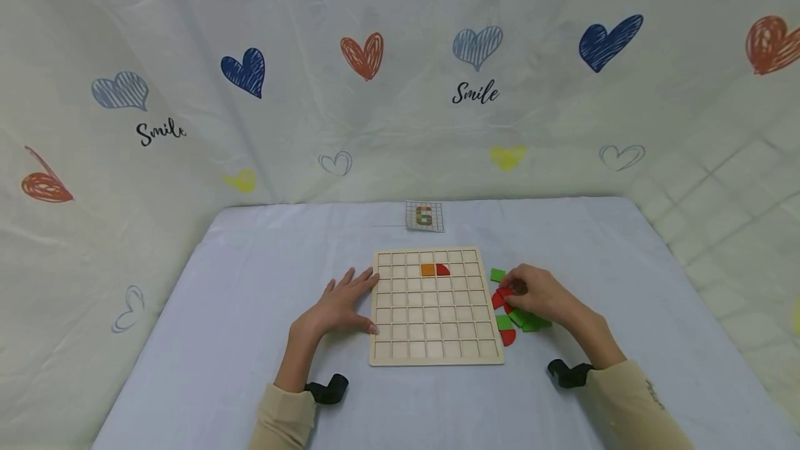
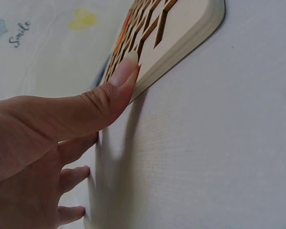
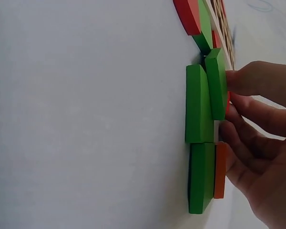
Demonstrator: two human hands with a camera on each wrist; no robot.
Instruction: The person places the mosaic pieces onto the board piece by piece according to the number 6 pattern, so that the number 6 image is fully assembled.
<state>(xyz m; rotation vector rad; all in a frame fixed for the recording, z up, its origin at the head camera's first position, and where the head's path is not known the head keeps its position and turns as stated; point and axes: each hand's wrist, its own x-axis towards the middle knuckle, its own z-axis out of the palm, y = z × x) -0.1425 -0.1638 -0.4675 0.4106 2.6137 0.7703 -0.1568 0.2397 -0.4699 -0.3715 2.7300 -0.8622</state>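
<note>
- The wooden grid board [image 1: 424, 331] lies flat on the tabletop [image 1: 237, 339], in front of the person and between the two hands; a rim frames its shallow square compartments.
- In the second row from the board's far edge, an orange square [image 1: 428, 270] fills the middle compartment.
- A red quarter-round [image 1: 442, 270] sits in the compartment just right of it, touching or nearly so.
- At the board's left edge, the left hand [image 1: 337, 305] has its fingers spread and released, the thumb resting on the rim.
- At the board's right edge, the right hand [image 1: 540, 292] bends its fingers over loose red pieces [image 1: 497, 301]; whether they grasp one, I cannot tell.
- Also right of the board lie overlapping green pieces [image 1: 533, 323], with a lone green square [image 1: 497, 274] farther up that edge and a red rounded piece [image 1: 508, 337] lower down.
- In the right wrist view, an orange block [image 3: 220, 171] shows against a green one, on it or behind it.
- Beyond the board's far edge lies a small card [image 1: 425, 217] printed with a grid and a coloured figure.
</note>
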